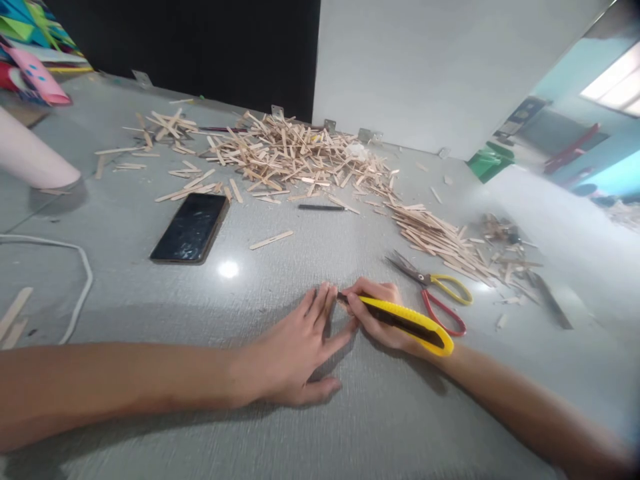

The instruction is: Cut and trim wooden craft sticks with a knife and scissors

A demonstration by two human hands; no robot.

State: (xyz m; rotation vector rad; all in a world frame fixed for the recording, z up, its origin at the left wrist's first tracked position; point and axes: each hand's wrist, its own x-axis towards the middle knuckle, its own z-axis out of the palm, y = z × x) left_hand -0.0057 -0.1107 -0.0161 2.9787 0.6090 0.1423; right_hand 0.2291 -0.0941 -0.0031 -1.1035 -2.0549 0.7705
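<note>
My left hand (300,347) lies flat on the grey table (200,400), fingers stretched out and pressed down; anything under them is hidden. My right hand (377,313) grips a yellow utility knife (410,323), its tip pointing at the left hand's fingertips. The two hands touch at the fingers.
Red-and-yellow scissors (440,297) lie just right of my right hand. A black phone (190,227) lies to the left, a black pen (320,207) beyond. Heaps of wooden sticks (300,153) and a second pile (440,240) cover the far side. A white cable (75,293) curves at left.
</note>
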